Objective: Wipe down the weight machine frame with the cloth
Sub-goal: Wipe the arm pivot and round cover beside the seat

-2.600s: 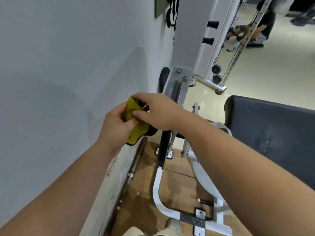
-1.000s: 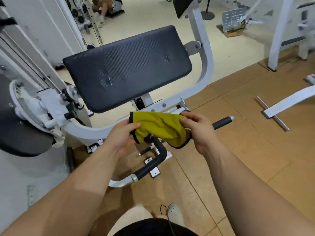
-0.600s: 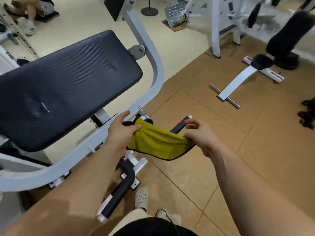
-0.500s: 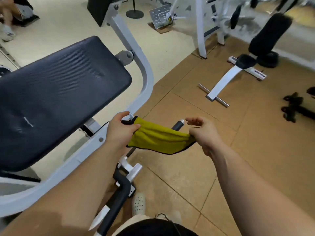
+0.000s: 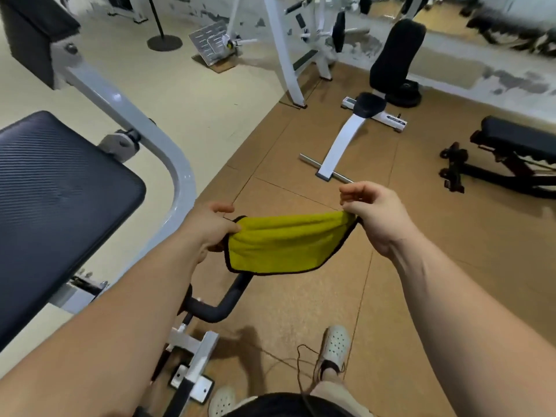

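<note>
A yellow-green cloth (image 5: 282, 245) with a dark hem hangs stretched between my two hands above the brown floor. My left hand (image 5: 209, 228) pinches its left edge. My right hand (image 5: 374, 213) pinches its upper right corner between thumb and finger. The white frame tube (image 5: 168, 158) of the weight machine curves down just left of my left hand, beside the black ribbed pad (image 5: 57, 206). A black bent handle (image 5: 222, 302) of the machine sits below the cloth. The cloth touches no part of the machine.
A white bench base (image 5: 340, 145) with a black seat lies on the floor ahead. A black bench (image 5: 511, 155) stands at the right. Another white machine (image 5: 285, 55) stands farther back. My feet in pale perforated shoes (image 5: 334, 347) are below, with a thin cable beside them.
The view has swung right, away from the wall and the upright post. The folded cloth has been opened and pulled out wide between my hands, and my hands have moved apart.
</note>
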